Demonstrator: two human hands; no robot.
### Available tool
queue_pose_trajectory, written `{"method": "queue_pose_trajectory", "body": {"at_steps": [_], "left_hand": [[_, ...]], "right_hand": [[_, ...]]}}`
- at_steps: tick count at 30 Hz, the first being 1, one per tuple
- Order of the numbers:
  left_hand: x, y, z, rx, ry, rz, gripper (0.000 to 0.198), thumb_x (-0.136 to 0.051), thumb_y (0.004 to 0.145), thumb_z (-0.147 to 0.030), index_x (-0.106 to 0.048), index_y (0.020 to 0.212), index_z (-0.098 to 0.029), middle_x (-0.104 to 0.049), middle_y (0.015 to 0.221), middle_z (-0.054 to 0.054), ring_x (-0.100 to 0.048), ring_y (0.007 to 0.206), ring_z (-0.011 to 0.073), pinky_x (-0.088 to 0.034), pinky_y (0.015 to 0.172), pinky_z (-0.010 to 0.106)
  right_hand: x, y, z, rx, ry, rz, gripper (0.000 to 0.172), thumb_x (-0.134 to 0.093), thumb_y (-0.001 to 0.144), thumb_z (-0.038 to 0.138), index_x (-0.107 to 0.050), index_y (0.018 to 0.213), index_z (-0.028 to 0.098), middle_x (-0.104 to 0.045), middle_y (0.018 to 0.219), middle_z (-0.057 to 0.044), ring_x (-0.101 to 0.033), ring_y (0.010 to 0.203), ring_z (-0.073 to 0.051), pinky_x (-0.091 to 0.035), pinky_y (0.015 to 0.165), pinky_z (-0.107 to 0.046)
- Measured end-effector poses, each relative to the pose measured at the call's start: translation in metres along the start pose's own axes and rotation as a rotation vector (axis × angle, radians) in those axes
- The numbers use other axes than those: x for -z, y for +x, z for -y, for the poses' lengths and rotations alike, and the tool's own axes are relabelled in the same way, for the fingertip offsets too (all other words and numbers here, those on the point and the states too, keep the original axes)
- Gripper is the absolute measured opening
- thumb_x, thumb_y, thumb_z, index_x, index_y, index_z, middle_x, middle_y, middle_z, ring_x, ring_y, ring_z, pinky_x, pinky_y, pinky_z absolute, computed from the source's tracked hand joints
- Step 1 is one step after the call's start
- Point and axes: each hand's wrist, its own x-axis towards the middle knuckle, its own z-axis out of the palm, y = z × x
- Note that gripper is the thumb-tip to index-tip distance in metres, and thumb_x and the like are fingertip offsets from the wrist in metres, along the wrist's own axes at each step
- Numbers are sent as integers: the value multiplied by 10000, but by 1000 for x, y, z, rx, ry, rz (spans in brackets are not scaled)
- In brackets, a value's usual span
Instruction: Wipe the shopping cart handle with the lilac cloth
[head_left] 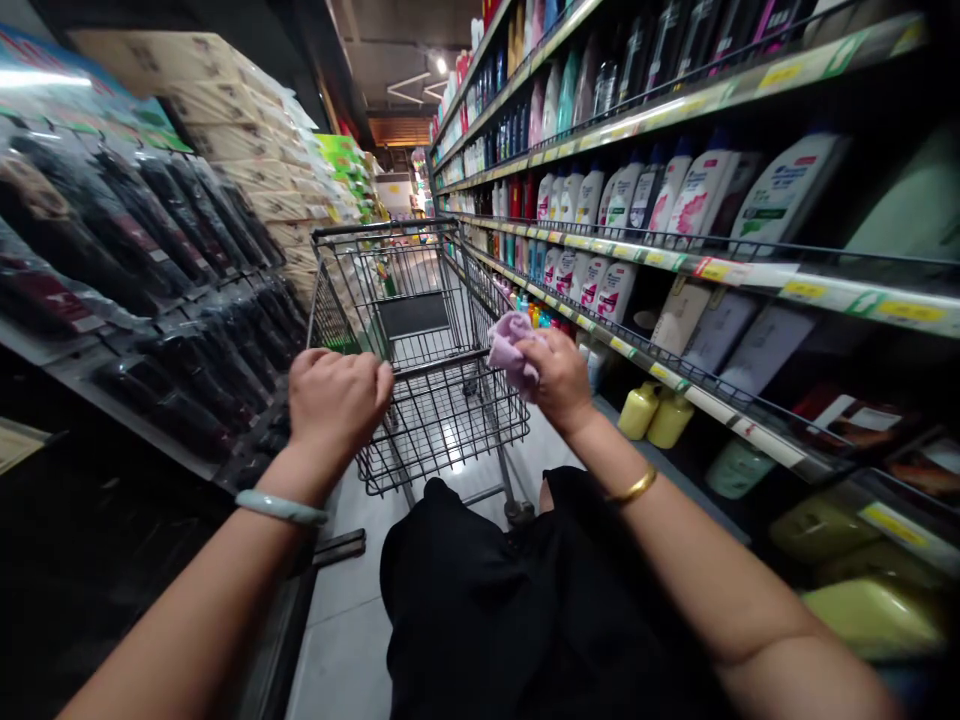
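A wire shopping cart [420,300] stands in front of me in a store aisle, its basket empty. My left hand [335,398] is closed around the cart's handle bar on the left side. My right hand [559,378] is closed on a crumpled pink cloth [512,350], held at the right end of the handle. A pale bangle sits on my left wrist and a gold one on my right.
Shelves of shampoo and lotion bottles [675,200] line the right side, with yellow bottles [656,412] low down. Racks of dark packaged goods [150,260] and stacked cardboard boxes [247,130] fill the left. The tiled aisle floor [352,610] runs ahead.
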Motion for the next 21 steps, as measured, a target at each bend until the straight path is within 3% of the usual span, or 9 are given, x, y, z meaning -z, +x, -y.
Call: {"method": "queue_pose_trajectory", "body": {"at_steps": [3,5,7,10,12,14,17,21], "left_hand": [[10,25,-49,-2,-165,26,428,-352,1043,-422,-700,961,-186,-772,961,125,-681,946,299,-411,879,410],[12,45,-82,-30,-261,45,430,-360,1051,-437,-707,1036,-183,-773,1022,126,-685,981,294,-423,838,384],[11,65,-109,-59,-311,94,483,-343,1064,-499,-707,1066,-182,-776,1018,130,-700,973,291,-431,793,359],[5,86,-137,-49,-355,229,660,-264,1050,-641,-733,1022,-178,-779,935,151,-724,868,288,-404,672,322],[-2,91,-147,-40,-360,267,761,-196,1040,-677,-756,936,-172,-774,891,169,-729,830,291,-372,628,310],[-9,89,-150,-35,-342,225,797,-154,1049,-651,-767,893,-166,-771,878,181,-732,819,293,-351,620,305],[-17,81,-147,-36,-315,136,789,-137,1061,-608,-774,899,-171,-767,852,177,-725,780,286,-320,608,309],[-21,73,-136,-29,-276,80,769,-135,1067,-562,-766,859,-175,-768,832,164,-708,735,263,-249,581,319]], "right_hand": [[-39,-45,5,-125,87,85,215,-631,927,326,-772,1082,282,-697,1167,-117,-638,1085,-311,-536,976,-436],[-55,-60,8,-211,162,98,236,-611,904,240,-772,1065,300,-702,1154,-109,-660,1096,-301,-558,979,-420],[-55,-58,8,-266,239,45,318,-568,878,161,-762,1082,309,-707,1130,-96,-675,1105,-287,-572,981,-411],[-36,-35,4,-260,289,-80,405,-513,859,100,-743,1147,268,-697,1168,-104,-658,1172,-265,-552,1032,-390],[-27,-22,0,-231,271,-126,387,-513,862,102,-746,1149,218,-683,1203,-136,-643,1187,-268,-529,1059,-382],[-30,-21,-5,-207,247,-97,350,-551,855,121,-757,1127,199,-684,1189,-153,-651,1139,-284,-536,1034,-396],[-48,-43,-16,-222,248,-7,371,-583,805,90,-762,1103,219,-698,1149,-142,-664,1108,-289,-553,997,-395],[-65,-69,-33,-357,313,7,480,-482,779,32,-715,1142,242,-706,1146,-104,-679,1126,-251,-561,992,-366]]}}
